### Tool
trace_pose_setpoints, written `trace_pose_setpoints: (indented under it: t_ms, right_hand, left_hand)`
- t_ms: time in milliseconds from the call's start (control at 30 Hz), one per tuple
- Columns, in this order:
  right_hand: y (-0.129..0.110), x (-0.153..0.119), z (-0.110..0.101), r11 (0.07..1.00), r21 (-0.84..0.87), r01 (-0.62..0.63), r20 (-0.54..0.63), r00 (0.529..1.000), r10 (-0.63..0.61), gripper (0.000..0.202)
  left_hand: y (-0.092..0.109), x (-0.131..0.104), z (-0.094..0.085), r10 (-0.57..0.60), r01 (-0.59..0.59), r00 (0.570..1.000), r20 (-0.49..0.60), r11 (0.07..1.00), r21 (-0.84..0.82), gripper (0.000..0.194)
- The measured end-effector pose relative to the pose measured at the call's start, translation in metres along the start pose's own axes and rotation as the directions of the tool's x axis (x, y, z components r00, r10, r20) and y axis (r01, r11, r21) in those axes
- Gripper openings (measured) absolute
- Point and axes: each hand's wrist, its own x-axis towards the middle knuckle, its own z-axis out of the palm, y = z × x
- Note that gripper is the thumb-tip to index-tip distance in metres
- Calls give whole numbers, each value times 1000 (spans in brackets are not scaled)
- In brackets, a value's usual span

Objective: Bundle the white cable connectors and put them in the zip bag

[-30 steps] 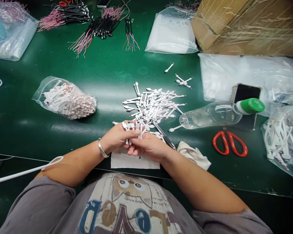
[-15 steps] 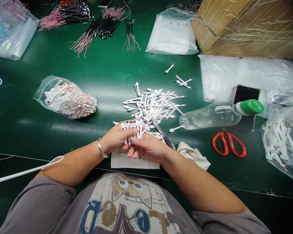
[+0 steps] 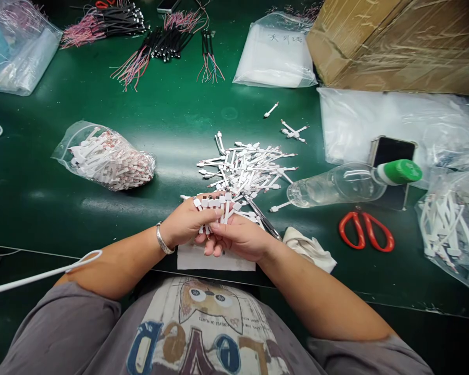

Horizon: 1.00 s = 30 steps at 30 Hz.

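Observation:
Low over the table's front edge, my left hand [image 3: 187, 221] is closed on a row of short white cables [image 3: 213, 203], their plugs fanned side by side upward. From the other side my right hand [image 3: 240, 237] is closed too, thumb and fingers pressed on the lower part of the same cables. Fingers of both hands overlap, so some of the cables are hidden. Just beyond lies a loose heap of similar white cables [image 3: 250, 164]. A white sheet [image 3: 219, 261] is under my hands, and tweezers [image 3: 263, 216] lie beside my right wrist.
A bag of white cables [image 3: 111, 159] lies left. On the right are a bottle with a green cap [image 3: 336, 185], red-handled scissors [image 3: 365, 232], a cloth [image 3: 308, 249] and another cable bag [image 3: 449, 229]. Black cables [image 3: 168, 44] and a cardboard box [image 3: 394, 47] are at the back.
The plugs in my hands have shifted slightly and now stand a little more upright. Both hands stay in nearly the same place.

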Motion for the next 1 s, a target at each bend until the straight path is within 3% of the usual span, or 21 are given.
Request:
trace_pose_setpoints:
  t_ms: [433,1000]
  right_hand:
    - [5,3,-3,998,-32,-54,-50,997,52,34]
    - [5,4,-2,997,-63,-47,-76,996,42,34]
  left_hand:
    - [-5,5,-2,35,-31,998,-43,994,109,30]
    - [-4,4,-2,100,-87,993,-62,979,184,37]
